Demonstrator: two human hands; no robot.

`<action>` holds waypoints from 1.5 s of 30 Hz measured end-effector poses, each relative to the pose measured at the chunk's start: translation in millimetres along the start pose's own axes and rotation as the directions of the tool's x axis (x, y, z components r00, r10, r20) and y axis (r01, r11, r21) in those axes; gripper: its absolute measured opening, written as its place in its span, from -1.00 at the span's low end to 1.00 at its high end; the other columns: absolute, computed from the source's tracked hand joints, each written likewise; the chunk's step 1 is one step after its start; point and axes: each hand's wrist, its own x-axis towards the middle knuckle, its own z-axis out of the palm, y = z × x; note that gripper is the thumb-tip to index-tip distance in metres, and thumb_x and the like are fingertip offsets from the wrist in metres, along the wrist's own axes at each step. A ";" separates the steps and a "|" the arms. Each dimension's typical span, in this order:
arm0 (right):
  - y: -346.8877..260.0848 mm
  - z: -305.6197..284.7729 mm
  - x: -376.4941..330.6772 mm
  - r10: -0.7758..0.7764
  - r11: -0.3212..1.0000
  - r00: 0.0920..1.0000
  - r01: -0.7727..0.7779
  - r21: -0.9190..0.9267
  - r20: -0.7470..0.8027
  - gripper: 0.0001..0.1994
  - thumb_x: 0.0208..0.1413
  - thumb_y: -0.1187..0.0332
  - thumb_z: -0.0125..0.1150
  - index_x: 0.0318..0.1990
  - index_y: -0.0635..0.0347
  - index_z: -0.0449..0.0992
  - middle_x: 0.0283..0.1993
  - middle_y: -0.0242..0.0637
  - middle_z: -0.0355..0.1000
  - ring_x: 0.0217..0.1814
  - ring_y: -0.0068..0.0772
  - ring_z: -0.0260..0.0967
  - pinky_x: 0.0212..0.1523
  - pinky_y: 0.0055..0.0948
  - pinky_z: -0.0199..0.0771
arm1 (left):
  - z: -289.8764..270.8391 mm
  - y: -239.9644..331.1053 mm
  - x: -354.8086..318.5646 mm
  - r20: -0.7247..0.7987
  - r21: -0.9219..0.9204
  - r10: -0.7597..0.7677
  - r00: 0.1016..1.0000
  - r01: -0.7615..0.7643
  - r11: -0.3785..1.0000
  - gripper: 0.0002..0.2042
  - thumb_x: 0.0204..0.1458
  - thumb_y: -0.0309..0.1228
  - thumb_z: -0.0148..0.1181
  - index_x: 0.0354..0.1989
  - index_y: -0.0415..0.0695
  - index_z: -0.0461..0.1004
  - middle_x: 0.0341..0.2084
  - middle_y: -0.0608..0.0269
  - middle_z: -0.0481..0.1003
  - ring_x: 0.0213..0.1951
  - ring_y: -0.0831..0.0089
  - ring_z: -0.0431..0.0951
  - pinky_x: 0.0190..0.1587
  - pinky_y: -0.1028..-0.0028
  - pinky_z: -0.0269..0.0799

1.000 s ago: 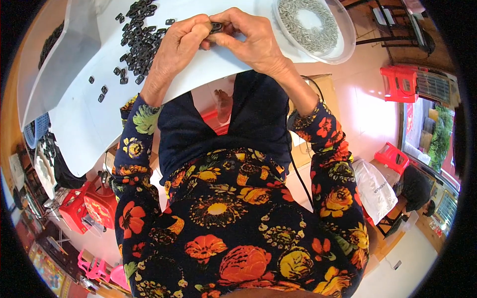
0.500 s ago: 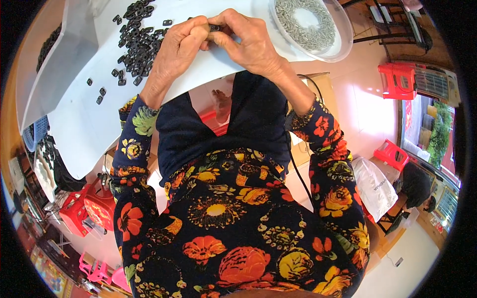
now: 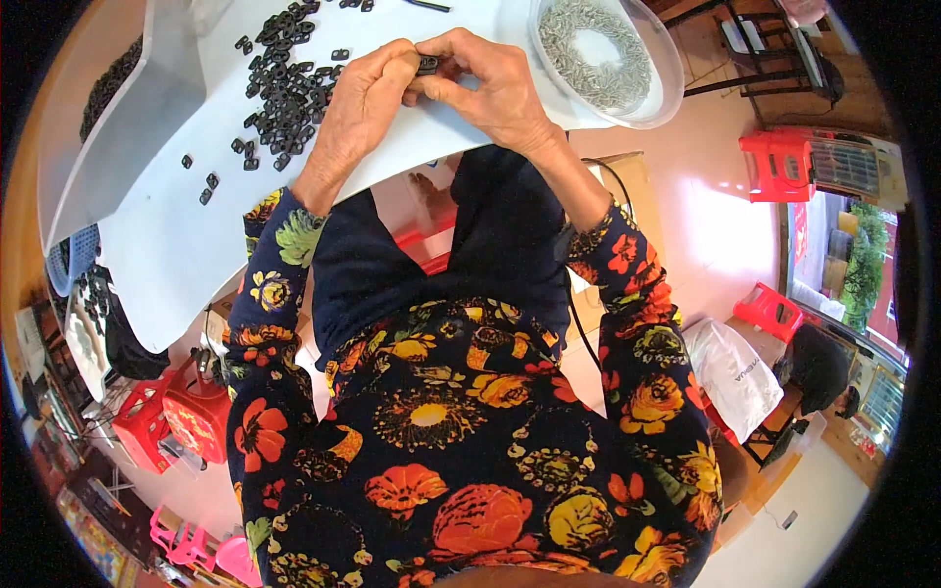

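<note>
Above the near edge of the white table [image 3: 186, 265], both hands meet at a small black plastic part [image 3: 427, 65]. My right hand [image 3: 495, 93] pinches it between thumb and fingers. Closed against its left end, my left hand [image 3: 368, 103] has thumb and fingers pressed together, and they hide part of the piece. A loose pile of similar black parts [image 3: 289, 93] lies to the left of my hands. Right of them stands a clear round tub [image 3: 674, 93] with many small silver metal pins or screws [image 3: 561, 61] ringed around its bottom.
A translucent upright panel [image 3: 127, 127] borders the table's left side. Near the far edge lies a thin black rod [image 3: 428, 6]. A blue basket [image 3: 74, 260] is beyond the panel. Red stools [image 3: 779, 167] and a white sack [image 3: 730, 377] stand on the floor.
The view has shifted slightly, so the table and hands appear lower. Both hands stay together at the black part, which now shows more plainly between the fingers.
</note>
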 end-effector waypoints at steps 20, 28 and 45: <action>-27.6 -10.0 8.2 0.162 0.967 0.986 -0.151 0.204 -0.040 -0.86 0.04 0.53 0.17 -0.22 0.31 0.46 -0.47 -0.38 0.48 -0.45 -0.70 0.36 -0.42 -0.65 0.39 | 10.6 10.9 -7.6 -0.069 -0.071 0.114 0.991 -0.119 0.990 -0.72 0.23 -0.29 -0.20 -0.42 -0.24 0.29 -0.61 0.28 0.32 -0.53 0.52 0.29 -0.42 0.50 0.27; -47.3 -63.0 140.1 -0.229 0.973 0.924 0.216 -0.075 -0.305 -0.88 0.09 0.58 0.07 -0.24 0.32 0.52 -0.39 -0.46 0.43 -0.42 -0.66 0.31 -0.42 -0.66 0.34 | 11.7 9.5 -35.5 -0.119 -0.276 -0.034 0.992 0.000 0.961 -0.70 0.21 -0.30 -0.22 -0.47 -0.26 0.28 -0.61 0.27 0.34 -0.49 0.52 0.33 -0.34 0.53 0.29; 11.6 50.8 119.6 0.029 0.651 0.955 0.205 -0.731 0.294 -0.88 -0.09 0.48 0.09 -0.45 0.37 0.49 -0.39 0.13 0.42 -0.38 0.14 0.43 -0.33 -0.14 0.49 | 26.8 35.8 -43.2 -0.188 -0.506 -0.232 0.954 0.109 0.856 -0.68 0.19 -0.24 -0.19 -0.47 -0.22 0.31 -0.61 0.28 0.34 -0.49 0.57 0.31 -0.32 0.56 0.26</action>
